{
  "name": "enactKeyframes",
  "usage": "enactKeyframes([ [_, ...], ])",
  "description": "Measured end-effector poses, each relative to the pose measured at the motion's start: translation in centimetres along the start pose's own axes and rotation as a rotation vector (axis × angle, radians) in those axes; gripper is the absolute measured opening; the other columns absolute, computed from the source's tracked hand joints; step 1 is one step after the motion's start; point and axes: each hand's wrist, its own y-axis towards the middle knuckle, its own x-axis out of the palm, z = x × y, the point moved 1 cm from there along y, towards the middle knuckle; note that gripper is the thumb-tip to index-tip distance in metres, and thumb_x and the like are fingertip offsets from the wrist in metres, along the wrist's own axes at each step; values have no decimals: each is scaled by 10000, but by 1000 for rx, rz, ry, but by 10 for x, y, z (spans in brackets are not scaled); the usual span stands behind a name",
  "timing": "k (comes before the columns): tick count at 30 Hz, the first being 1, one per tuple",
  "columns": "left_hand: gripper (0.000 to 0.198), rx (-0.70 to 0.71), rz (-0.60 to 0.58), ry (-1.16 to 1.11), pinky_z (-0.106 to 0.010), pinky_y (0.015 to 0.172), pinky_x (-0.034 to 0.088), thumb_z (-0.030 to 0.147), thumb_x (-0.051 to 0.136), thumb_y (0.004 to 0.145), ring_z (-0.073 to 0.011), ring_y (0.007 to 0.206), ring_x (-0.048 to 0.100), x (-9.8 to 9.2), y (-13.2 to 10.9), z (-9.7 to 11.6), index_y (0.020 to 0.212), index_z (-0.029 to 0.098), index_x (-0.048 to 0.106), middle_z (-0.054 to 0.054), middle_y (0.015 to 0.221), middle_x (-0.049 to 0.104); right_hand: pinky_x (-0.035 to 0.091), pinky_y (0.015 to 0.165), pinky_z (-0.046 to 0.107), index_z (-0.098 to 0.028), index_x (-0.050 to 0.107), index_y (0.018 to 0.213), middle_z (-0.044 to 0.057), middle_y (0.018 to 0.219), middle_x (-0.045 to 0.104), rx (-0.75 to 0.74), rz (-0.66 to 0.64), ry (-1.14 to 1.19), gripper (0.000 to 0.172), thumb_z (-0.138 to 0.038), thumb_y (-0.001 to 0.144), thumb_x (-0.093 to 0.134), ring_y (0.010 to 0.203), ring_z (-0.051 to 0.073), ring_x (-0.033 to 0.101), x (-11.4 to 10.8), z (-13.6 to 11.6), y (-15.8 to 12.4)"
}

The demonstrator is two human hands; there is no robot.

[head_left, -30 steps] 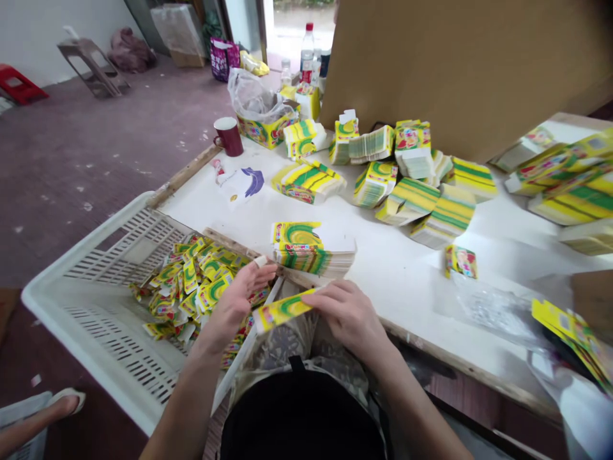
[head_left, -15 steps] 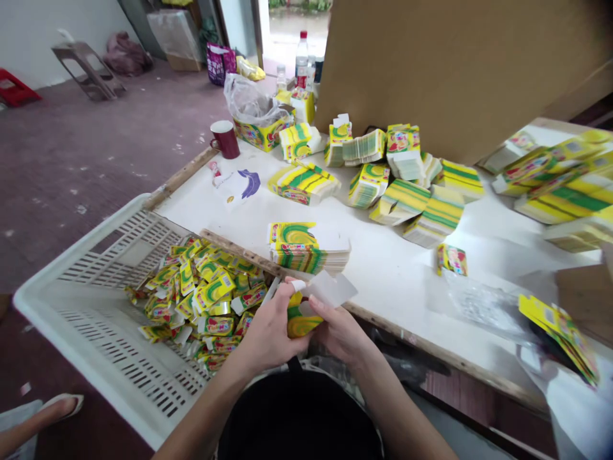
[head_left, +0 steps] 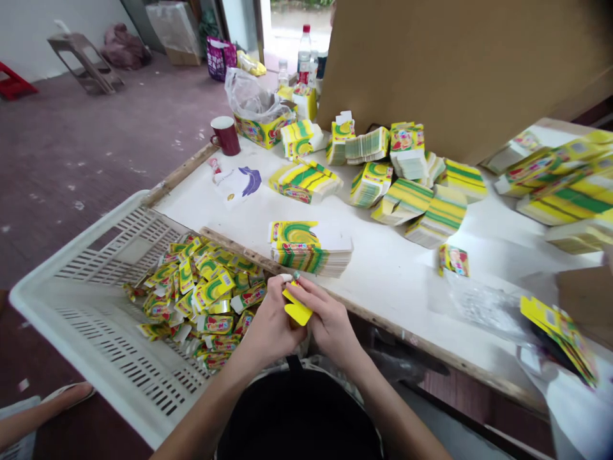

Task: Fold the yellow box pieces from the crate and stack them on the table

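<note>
Both hands meet in front of my body, at the table's near edge. Between them is a small yellow cardboard box (head_left: 297, 310), partly hidden by fingers. My left hand (head_left: 275, 319) is closed around its left side, with a white wrap on one fingertip. On the other side, my right hand (head_left: 328, 314) grips the box with thumb and fingers at its upper part. Just beyond the hands, a stack of flat printed cartons (head_left: 311, 249) lies on the white table (head_left: 393, 281). To the left, a white plastic crate (head_left: 96, 319) holds many small yellow boxes (head_left: 213, 291).
More carton stacks (head_left: 402, 201) fill the table's back half, with others (head_left: 569, 179) at right. A maroon mug (head_left: 225, 137) stands at the far left corner. A large cardboard sheet (head_left: 454, 70) rises behind. Another person's foot (head_left: 71, 393) shows at lower left.
The white flap that stuck out above the box is no longer visible, and a yellow flap now faces me. My right hand has turned and moved its fingers over the box's top.
</note>
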Motion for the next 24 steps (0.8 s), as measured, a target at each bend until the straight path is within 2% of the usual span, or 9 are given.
enactKeyframes([
  [3, 576, -113, 40, 79, -441, 909, 455, 175, 638, 687, -292, 1071, 546, -5, 0, 0, 1205, 166, 386, -135, 1137, 514, 363, 1103, 445, -302, 484, 1369, 71, 1439, 473, -7, 32, -65, 489, -129, 915, 429, 1350, 231, 406, -3, 8, 3],
  [5, 517, -151, 17, 128, -443, 894, 461, 247, 665, 706, -299, 1039, 572, -13, -1, 0, 1166, 173, 440, -128, 1094, 576, 367, 1093, 467, -288, 443, 1398, 94, 1494, 389, -27, -64, -122, 507, -183, 906, 504, 1381, 263, 347, -6, 13, 4],
  [7, 508, -173, -19, 129, -423, 868, 477, 308, 688, 709, -293, 1008, 604, -22, -2, 0, 1150, 184, 470, -122, 1084, 617, 394, 1066, 476, -268, 502, 1357, 123, 1518, 338, -31, -164, -162, 464, -214, 897, 542, 1369, 290, 363, -11, 16, 5],
  [10, 542, -192, -80, 53, -374, 838, 497, 323, 711, 697, -265, 986, 640, -32, -3, -1, 1170, 217, 468, -90, 1090, 652, 409, 1047, 459, -239, 640, 1200, 142, 1463, 422, -21, -245, -151, 308, -224, 915, 524, 1322, 279, 436, -25, 14, 8],
  [13, 616, -166, -115, -3, -345, 825, 503, 321, 743, 670, -248, 973, 655, -36, -2, -1, 1201, 240, 440, -69, 1087, 667, 417, 1035, 434, -243, 687, 1095, 120, 1366, 523, -11, -318, -93, 231, -251, 889, 582, 1252, 264, 505, -34, 7, 11],
  [16, 600, -133, -90, 54, -350, 840, 494, 353, 730, 690, -249, 986, 647, -33, 2, 2, 1202, 235, 441, -76, 1087, 662, 401, 1040, 455, -240, 629, 1161, 117, 1315, 539, 18, -197, -89, 302, -217, 860, 602, 1254, 266, 488, -26, 3, 10],
  [20, 524, -140, -47, 134, -349, 830, 493, 336, 702, 711, -252, 977, 645, -39, 1, -2, 1171, 235, 472, -77, 1080, 657, 384, 1051, 476, -215, 364, 1404, 149, 1365, 482, 17, -71, -78, 620, -229, 839, 621, 1282, 276, 444, -8, 5, 15],
  [22, 462, -159, -20, 241, -372, 824, 490, 347, 688, 720, -268, 945, 648, -53, -5, -14, 1134, 244, 513, -75, 1043, 669, 430, 1000, 453, -221, 422, 1361, 132, 1283, 550, 2, -2, -118, 577, -299, 835, 646, 1186, 275, 519, -10, 7, 28],
  [24, 421, -204, 53, 438, -436, 849, 470, 405, 676, 724, -316, 956, 630, -75, -14, -30, 1094, 239, 561, -101, 1034, 673, 450, 957, 432, -221, 536, 1249, 114, 1165, 605, 4, 144, -248, 404, -333, 867, 607, 1094, 269, 554, -20, 8, 47],
])
